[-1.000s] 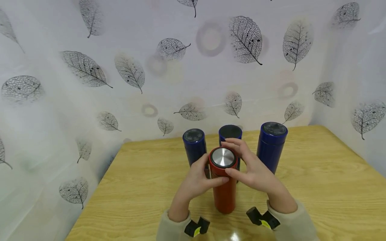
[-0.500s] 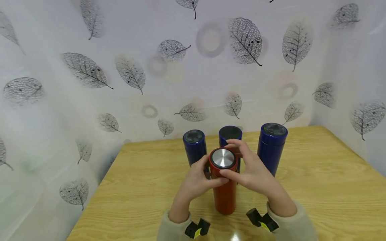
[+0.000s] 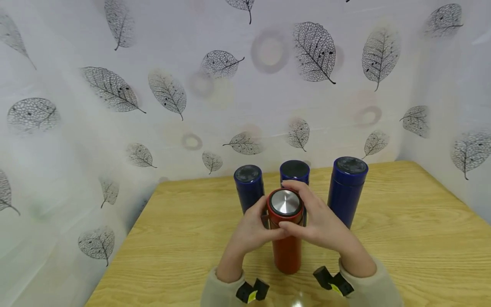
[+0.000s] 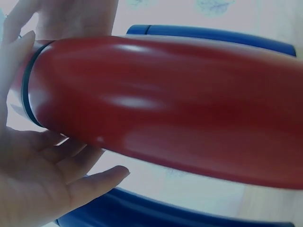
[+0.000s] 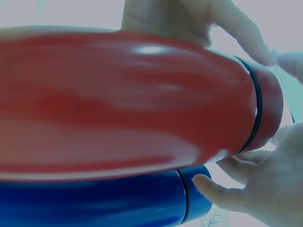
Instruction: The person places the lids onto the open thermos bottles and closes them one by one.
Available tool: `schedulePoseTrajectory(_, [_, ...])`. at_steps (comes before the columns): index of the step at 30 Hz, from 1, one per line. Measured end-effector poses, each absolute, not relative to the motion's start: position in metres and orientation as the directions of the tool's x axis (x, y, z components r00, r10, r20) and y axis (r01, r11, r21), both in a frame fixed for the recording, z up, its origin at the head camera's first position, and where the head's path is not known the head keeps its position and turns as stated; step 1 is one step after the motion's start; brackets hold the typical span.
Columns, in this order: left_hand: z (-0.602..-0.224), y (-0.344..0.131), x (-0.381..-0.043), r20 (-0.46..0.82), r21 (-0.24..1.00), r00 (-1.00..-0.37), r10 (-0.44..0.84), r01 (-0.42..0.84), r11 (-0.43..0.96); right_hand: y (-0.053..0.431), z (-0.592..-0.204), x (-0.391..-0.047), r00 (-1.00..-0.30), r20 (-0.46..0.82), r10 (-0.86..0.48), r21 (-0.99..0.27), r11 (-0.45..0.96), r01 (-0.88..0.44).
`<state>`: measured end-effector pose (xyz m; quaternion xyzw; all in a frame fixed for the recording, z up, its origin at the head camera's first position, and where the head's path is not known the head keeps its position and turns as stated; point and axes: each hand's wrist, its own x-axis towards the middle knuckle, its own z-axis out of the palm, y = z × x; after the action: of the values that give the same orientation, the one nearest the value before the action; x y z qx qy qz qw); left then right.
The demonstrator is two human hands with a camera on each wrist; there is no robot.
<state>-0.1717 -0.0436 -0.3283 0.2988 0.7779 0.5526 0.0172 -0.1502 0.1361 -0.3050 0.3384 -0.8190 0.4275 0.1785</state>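
Note:
A red thermos (image 3: pixel 287 251) with a silver-topped lid (image 3: pixel 285 201) stands upright on the wooden table. My left hand (image 3: pixel 249 230) grips its upper part from the left, thumb across the front and fingers curling behind. From the right, my right hand (image 3: pixel 324 224) curls round the lid end, its thumb in front near the left thumb. In the left wrist view the red thermos (image 4: pixel 165 109) fills the frame, with the left fingers under it by the dark seam ring. The right wrist view shows the thermos (image 5: pixel 132 104) and the right fingers (image 5: pixel 222 191) beside the lid.
Three dark blue thermoses stand behind: a left one (image 3: pixel 248 189), a middle one (image 3: pixel 294 170) partly hidden by the right hand, and a right one (image 3: pixel 347 192). A white leaf-printed sheet (image 3: pixel 238 102) encloses the table (image 3: pixel 176 247) at the back and sides.
My right hand has shifted round the lid: its thumb slid left along the front and its fingers dropped slightly behind. The left hand and the red thermos stay in place.

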Motion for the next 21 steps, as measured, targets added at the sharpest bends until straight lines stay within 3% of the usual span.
schedulePoseTrajectory(5, [-0.3272,-0.0429,-0.1712,0.281,0.889,-0.826,0.489,0.416,0.191,0.1377,-0.3038,-0.1503,-0.684,0.584,-0.436,-0.561,0.392,-0.729])
schedulePoseTrajectory(21, [-0.3210,-0.0427,-0.1657,0.249,0.891,-0.834,0.493,0.396,0.220,0.1374,-0.3033,-0.1498,-0.705,0.550,-0.448,-0.604,0.369,-0.707])
